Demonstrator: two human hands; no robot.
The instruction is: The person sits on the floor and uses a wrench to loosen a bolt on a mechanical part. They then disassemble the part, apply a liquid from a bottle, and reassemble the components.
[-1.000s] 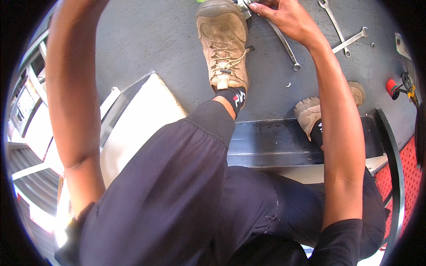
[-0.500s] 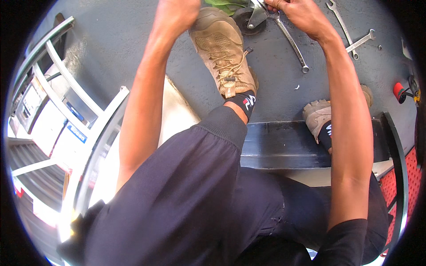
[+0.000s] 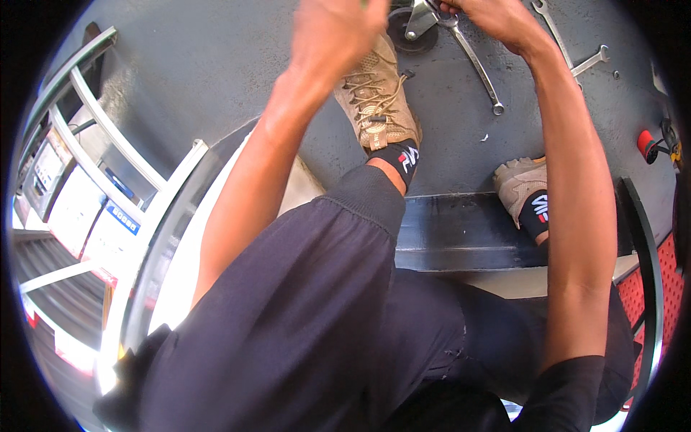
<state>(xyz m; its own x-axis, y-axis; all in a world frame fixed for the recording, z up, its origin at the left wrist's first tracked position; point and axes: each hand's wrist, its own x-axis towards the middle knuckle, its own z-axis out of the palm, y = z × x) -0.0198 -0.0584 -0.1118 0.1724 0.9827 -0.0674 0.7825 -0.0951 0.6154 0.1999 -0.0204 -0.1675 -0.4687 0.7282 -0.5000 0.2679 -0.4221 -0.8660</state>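
Observation:
At the top edge, my left hand [image 3: 337, 32] is smeared by motion above the toe of the tan shoe [image 3: 378, 90]; its fingers cannot be made out. My right hand [image 3: 493, 21] is closed at the top, its fingertips curled in beside a metal caster bracket [image 3: 422, 19]. What they grip is cut off by the picture's edge. Below the bracket shows a black caster wheel [image 3: 414, 37]. A combination wrench [image 3: 475, 65] slants down from the bracket, its upper end close to my right fingertips and its ring end over the grey floor.
Two more wrenches [image 3: 553, 32] [image 3: 592, 62] lie crossed at the upper right, near a small nut [image 3: 616, 74]. A red and black object [image 3: 647, 146] is at the far right. Metal rack rails [image 3: 119, 129] curve along the left. A black step [image 3: 468, 230] lies under my legs.
My left hand has swung right, across the shoe's toe, and covers most of the green material seen before. My right hand stays by the caster and wrench; the view has shifted slightly.

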